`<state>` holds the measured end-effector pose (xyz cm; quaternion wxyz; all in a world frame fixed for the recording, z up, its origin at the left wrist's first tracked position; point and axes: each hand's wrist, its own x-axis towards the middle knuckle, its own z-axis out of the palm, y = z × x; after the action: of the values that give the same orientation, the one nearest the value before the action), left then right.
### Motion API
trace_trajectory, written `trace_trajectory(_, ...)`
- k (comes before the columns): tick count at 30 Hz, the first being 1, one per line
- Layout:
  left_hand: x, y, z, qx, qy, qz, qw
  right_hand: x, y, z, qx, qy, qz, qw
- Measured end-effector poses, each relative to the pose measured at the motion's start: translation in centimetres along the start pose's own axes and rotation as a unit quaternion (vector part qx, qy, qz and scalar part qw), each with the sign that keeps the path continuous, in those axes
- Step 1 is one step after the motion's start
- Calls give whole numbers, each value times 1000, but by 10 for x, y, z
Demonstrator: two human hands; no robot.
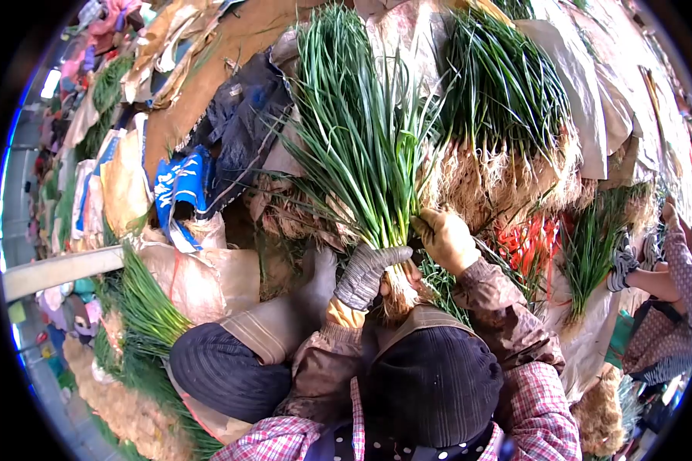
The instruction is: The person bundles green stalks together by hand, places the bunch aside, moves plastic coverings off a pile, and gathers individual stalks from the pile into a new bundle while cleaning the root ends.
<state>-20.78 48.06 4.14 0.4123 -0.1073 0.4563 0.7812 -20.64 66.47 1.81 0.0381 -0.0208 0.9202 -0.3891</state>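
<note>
My left hand (pixel 371 270), in a grey glove, is wrapped around a bunch of garlic chives (pixel 377 177) low on its pale stems. The long green leaves fan out away from me, and the tangled roots (pixel 400 296) hang below my fist, toward my lap. At the bunch's right edge, my right hand (pixel 444 238) in a yellowish glove has its fingers pinched together beside the stems. What lies between those fingertips is too small to tell. Just beyond my right hand lies a large pile of garlic chives (pixel 504 84), with its roots facing me.
On the left are a loose chive bundle (pixel 150 300), a pale bar (pixel 65 273) and a blue-and-white sack (pixel 183 184). Red strings (pixel 527 246) lie to the right, near another chive bundle (pixel 592 246). Another person (pixel 669 300) sits at the far right.
</note>
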Motion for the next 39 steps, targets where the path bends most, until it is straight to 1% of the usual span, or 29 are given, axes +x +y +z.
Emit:
trace_trajectory(2,-4,4,13,-10,49,73,996,-1,3,-2,-149,29,-85,985)
trace_trajectory(4,6,-14,6,-50,46,81,994,-1,6,8,-135,126,-121,975)
trace_trajectory(6,4,-9,11,-135,31,-19,990,-9,1,14,-10,97,24,995)
trace_trajectory(7,-1,-4,15,-152,39,-19,987,-11,11,33,111,97,107,983)
trace_trajectory(8,-4,4,19,-142,31,-28,989,-14,21,58,271,143,167,937)
trace_trajectory(11,-6,7,27,-146,68,7,987,-17,7,57,538,130,268,788)
trace_trajectory(14,-8,8,23,-125,40,-37,991,-15,2,46,486,172,303,801)
trace_trajectory(15,-12,12,24,-110,35,-13,993,-8,8,33,489,226,376,754)
trace_trajectory(16,-14,18,23,-87,4,-4,996,-13,51,41,282,211,350,868)
trace_trajectory(17,-17,17,21,-68,11,41,997,-25,85,52,102,161,287,939)
trace_trajectory(18,-18,20,17,-68,-14,56,996,-34,106,55,-84,105,208,969)
trace_trajectory(19,-21,28,11,-66,-59,65,994,-43,108,44,-91,-67,182,977)
trace_trajectory(20,-23,33,8,-67,-92,80,990,-48,106,29,-96,-235,153,955)
trace_trajectory(21,-24,36,6,-70,-102,98,987,-48,98,16,-114,-266,142,947)
trace_trajectory(22,-24,29,10,-99,-64,150,982,-44,91,2,-96,-238,145,955)
trace_trajectory(23,-24,23,15,-123,-27,204,971,-36,93,-6,-116,-140,171,968)
trace_trajectory(24,-14,17,6,-110,-35,235,965,-25,92,-15,-134,-38,195,971)
trace_trajectory(26,-10,16,11,-127,-27,246,961,10,81,-36,-302,12,259,918)
trace_trajectory(27,-9,21,22,-152,-30,259,953,17,69,-50,-235,85,241,938)
trace_trajectory(28,-7,16,12,-178,-49,189,964,23,121,-33,-283,100,226,927)
trace_trajectory(29,-4,11,3,-205,-63,117,970,30,158,-21,-201,130,277,931)
trace_trajectory(31,11,-4,-7,-230,-40,77,969,35,141,-29,-209,127,260,934)
trace_trajectory(32,26,-23,-30,-207,-117,60,969,28,96,-37,-299,91,195,930)
trace_trajectory(33,18,-18,-16,-187,-67,69,978,20,87,-28,-259,76,205,941)
trace_trajectory(34,12,-13,0,-164,-19,78,983,1,77,-20,-274,122,79,951)
trace_trajectory(35,18,-22,-4,-120,-12,100,988,-11,49,-20,-184,129,21,974)
trace_trajectory(36,15,-20,3,-86,13,133,987,-24,34,-19,-106,65,-49,991)
trace_trajectory(38,21,-29,-2,-124,-8,102,987,-33,17,-21,1,-110,-76,991)
trace_trajectory(39,21,-30,-4,-130,-5,94,987,-27,25,-21,15,-72,-82,994)
